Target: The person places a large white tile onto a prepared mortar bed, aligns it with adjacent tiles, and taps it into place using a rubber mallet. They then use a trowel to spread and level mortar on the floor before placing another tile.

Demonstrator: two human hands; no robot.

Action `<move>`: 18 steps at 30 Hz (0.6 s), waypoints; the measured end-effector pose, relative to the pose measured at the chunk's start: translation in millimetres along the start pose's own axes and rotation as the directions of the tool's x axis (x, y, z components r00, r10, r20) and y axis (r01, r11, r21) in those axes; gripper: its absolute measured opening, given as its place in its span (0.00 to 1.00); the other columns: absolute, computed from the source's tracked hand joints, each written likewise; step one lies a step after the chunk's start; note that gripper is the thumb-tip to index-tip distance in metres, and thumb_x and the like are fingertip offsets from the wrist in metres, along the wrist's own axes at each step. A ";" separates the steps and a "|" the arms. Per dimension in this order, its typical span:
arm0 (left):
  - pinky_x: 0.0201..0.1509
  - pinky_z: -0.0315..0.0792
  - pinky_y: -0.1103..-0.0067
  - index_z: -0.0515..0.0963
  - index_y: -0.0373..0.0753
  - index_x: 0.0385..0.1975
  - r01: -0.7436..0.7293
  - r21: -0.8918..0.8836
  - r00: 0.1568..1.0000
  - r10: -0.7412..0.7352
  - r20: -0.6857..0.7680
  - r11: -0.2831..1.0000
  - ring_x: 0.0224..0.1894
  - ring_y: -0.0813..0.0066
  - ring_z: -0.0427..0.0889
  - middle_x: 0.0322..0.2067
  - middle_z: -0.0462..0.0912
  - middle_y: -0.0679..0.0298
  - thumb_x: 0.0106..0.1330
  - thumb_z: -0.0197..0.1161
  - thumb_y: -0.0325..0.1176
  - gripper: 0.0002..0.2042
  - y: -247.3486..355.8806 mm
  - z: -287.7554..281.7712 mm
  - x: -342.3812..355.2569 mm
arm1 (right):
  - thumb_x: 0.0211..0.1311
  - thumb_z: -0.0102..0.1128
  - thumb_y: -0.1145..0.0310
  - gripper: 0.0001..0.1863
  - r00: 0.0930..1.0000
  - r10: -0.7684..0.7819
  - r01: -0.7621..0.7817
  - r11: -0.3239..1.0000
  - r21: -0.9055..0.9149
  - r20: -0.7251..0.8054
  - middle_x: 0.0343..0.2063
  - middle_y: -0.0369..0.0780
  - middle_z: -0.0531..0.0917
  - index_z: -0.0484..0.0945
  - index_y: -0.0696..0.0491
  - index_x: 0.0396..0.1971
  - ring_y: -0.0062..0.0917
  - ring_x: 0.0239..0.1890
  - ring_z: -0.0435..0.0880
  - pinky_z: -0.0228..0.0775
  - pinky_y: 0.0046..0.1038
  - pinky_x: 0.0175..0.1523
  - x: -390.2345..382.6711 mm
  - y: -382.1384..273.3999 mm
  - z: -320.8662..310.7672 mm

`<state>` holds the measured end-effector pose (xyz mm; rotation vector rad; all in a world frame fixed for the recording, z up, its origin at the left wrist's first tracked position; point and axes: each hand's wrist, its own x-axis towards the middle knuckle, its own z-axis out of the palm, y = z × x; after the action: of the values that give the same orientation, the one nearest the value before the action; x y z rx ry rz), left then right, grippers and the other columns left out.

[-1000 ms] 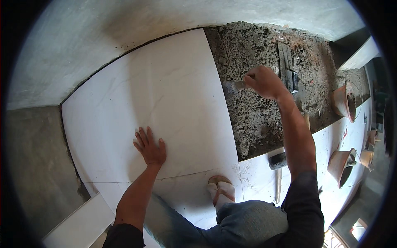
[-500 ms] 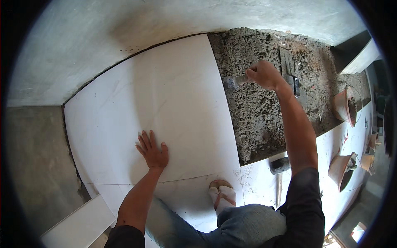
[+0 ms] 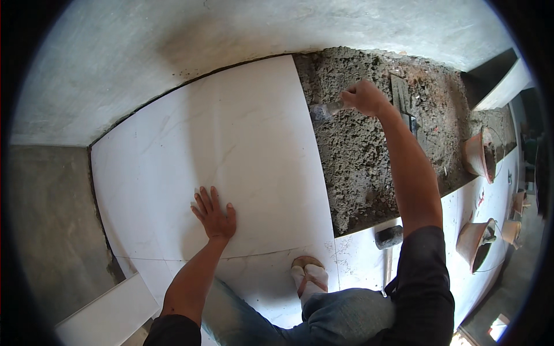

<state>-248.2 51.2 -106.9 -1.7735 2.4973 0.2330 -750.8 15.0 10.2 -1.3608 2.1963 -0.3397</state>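
Observation:
A large white tile [image 3: 259, 132] with faint veins lies along the wall. On its near part my left hand [image 3: 214, 219] rests flat with its fingers spread. Farther off, my right hand [image 3: 362, 97] is closed around the handle of a trowel [image 3: 326, 111]. The trowel's blade points left at the tile's right edge, above rough grey mortar [image 3: 358, 167]; whether it touches the tile I cannot tell. Just right of this hand, a flat long trowel [image 3: 400, 91] with a dark handle lies on the mortar.
Near my right forearm, a black-headed mallet [image 3: 389, 237] lies on laid tiles. Buckets stand at the right, one by the mortar's edge [image 3: 473, 154] and another [image 3: 470, 241] nearer. A pale panel [image 3: 109, 311] is at lower left. My foot [image 3: 310, 274] stands on the tiles.
The view has shifted slightly, so the tile and mortar sit a little lower. My left hand stays flat on the tile, and my right hand still grips the trowel at the tile's edge.

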 end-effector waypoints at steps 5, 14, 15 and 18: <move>0.73 0.28 0.47 0.48 0.40 0.73 -0.008 -0.014 1.000 0.009 0.015 1.000 0.76 0.46 0.34 0.74 0.37 0.51 0.66 0.50 0.47 0.37 -1.8 0.3 0.4 | 0.67 0.56 0.58 0.19 0.996 -0.067 0.055 0.984 -0.168 -0.067 0.25 0.45 0.85 0.85 0.58 0.26 0.29 0.26 0.83 0.80 0.34 0.39 24.1 -49.4 -1.0; 0.72 0.29 0.45 0.50 0.40 0.72 -0.027 -0.042 1.000 0.026 -0.017 0.999 0.75 0.44 0.35 0.74 0.40 0.49 0.66 0.51 0.46 0.36 -0.9 -0.1 2.0 | 0.66 0.57 0.50 0.22 0.998 0.019 -0.002 0.958 -0.286 0.055 0.21 0.42 0.82 0.86 0.55 0.28 0.26 0.26 0.82 0.79 0.27 0.39 51.6 12.5 -11.1; 0.72 0.29 0.45 0.50 0.40 0.72 -0.021 -0.042 1.000 0.021 -0.012 0.999 0.75 0.44 0.35 0.74 0.40 0.49 0.66 0.51 0.46 0.36 -1.5 0.0 1.2 | 0.66 0.57 0.50 0.23 0.976 0.217 -0.217 0.976 -0.006 0.004 0.20 0.42 0.81 0.86 0.55 0.28 0.25 0.25 0.81 0.79 0.27 0.38 47.1 12.1 -12.7; 0.72 0.29 0.45 0.50 0.40 0.72 -0.032 -0.027 0.999 0.032 -0.009 0.999 0.75 0.44 0.35 0.74 0.40 0.49 0.65 0.51 0.46 0.37 -3.4 -0.5 -0.5 | 0.66 0.58 0.51 0.21 0.999 0.006 -0.005 1.000 -0.028 0.033 0.20 0.43 0.81 0.86 0.56 0.28 0.25 0.25 0.81 0.79 0.28 0.39 39.7 -14.3 -16.0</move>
<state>-244.8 50.5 -106.6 -1.7491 2.5421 0.2635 -762.9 -27.7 18.1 -1.3653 2.1847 -0.2840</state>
